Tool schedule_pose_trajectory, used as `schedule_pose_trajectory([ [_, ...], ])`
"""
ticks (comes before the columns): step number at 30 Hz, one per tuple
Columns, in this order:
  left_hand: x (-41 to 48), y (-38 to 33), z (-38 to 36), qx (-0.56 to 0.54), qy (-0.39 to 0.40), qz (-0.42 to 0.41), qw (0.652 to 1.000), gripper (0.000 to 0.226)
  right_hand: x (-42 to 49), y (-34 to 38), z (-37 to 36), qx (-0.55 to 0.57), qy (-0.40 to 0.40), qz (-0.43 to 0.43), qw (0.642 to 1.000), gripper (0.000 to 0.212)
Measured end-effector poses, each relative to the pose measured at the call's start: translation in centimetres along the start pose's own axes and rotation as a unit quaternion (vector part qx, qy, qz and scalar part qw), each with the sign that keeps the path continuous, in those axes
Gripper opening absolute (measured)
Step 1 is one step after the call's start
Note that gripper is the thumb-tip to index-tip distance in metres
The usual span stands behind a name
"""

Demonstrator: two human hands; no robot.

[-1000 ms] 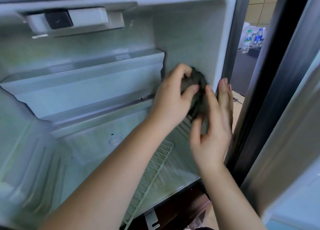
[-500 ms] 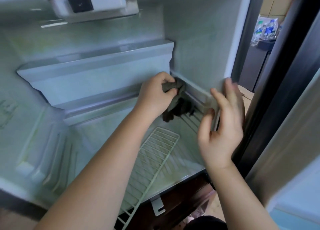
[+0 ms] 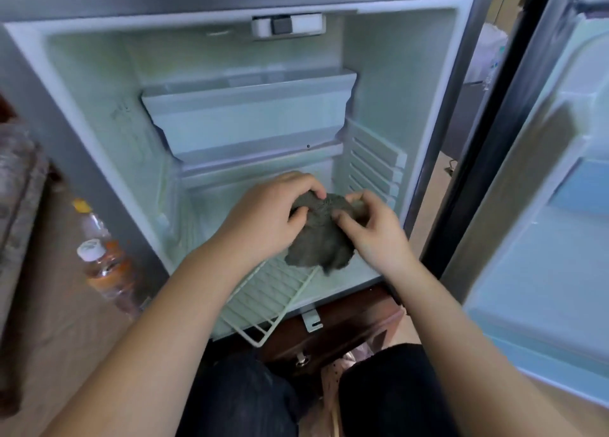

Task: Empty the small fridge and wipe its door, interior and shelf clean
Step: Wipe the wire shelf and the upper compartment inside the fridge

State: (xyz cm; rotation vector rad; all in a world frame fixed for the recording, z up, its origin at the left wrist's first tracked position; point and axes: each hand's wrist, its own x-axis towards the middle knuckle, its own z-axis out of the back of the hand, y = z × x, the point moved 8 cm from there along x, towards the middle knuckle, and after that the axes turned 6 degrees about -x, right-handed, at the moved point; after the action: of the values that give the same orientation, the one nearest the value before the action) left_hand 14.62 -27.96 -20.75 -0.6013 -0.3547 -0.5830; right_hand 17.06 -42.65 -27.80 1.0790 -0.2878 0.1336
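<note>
The cloth [image 3: 319, 235] has come off the right inner wall of the fridge [image 3: 389, 83], where the left hand [image 3: 270, 212] was rubbing it half a second ago beside the ribbed rails [image 3: 372, 166]. It now hangs bunched in the middle of the opening, just above the wire shelf [image 3: 267, 301]. The right hand [image 3: 372, 232], which was spread open and free near the fridge edge, has joined in. Both hands now have their fingers curled into the grey cloth, pinching it from either side along its top. This looks like a pause to refold or turn the cloth to a fresh face, not a wiping stroke, since the cloth does not appear to press on any surface. The shelf lies askew on the fridge floor with a corner sticking out the front. The cabinet shows nothing else inside, bottles [image 3: 108, 268] stand on the floor at the left, and the door [image 3: 543, 238] stands open at the right, so emptying seems done and wiping is under way.
</note>
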Motion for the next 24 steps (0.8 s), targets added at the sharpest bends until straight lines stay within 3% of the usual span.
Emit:
schedule_pose_trajectory([
  [3,-3.1,-2.0,3.5,0.073,-0.023,-0.051,0.996,0.036,1.4,4.7,5.2,-0.237,-0.148,0.051,0.959,0.014],
  [6,-6.3,-2.8,8.8,0.145,-0.154,-0.069,0.975,0.034,3.6,10.1,7.2,-0.369,-0.236,0.202,0.876,0.016],
  [9,-9.8,-2.5,12.8,0.179,-0.289,-0.018,0.940,0.031,7.8,8.8,5.1,-0.456,-0.133,0.186,0.860,0.025],
  [12,-12.0,-1.5,14.2,0.178,-0.356,0.038,0.917,0.028,8.9,4.6,1.4,-0.580,0.013,0.124,0.805,0.042],
  [16,-14.1,0.9,15.8,0.128,-0.447,0.128,0.876,0.048,5.7,2.2,0.4,-0.627,0.004,0.184,0.757,0.026],
  [19,-12.8,3.1,15.6,0.002,-0.440,0.154,0.885,0.074,2.9,0.5,1.4,-0.565,-0.038,0.221,0.794,0.030],
  [21,-11.4,3.7,15.4,-0.025,-0.435,0.144,0.889,0.074,2.1,0.8,2.6,-0.490,-0.092,0.229,0.836,0.028],
  [24,-10.4,3.7,15.5,-0.017,-0.473,0.104,0.875,0.064,2.2,4.7,6.4,-0.375,-0.222,0.231,0.870,0.027],
])
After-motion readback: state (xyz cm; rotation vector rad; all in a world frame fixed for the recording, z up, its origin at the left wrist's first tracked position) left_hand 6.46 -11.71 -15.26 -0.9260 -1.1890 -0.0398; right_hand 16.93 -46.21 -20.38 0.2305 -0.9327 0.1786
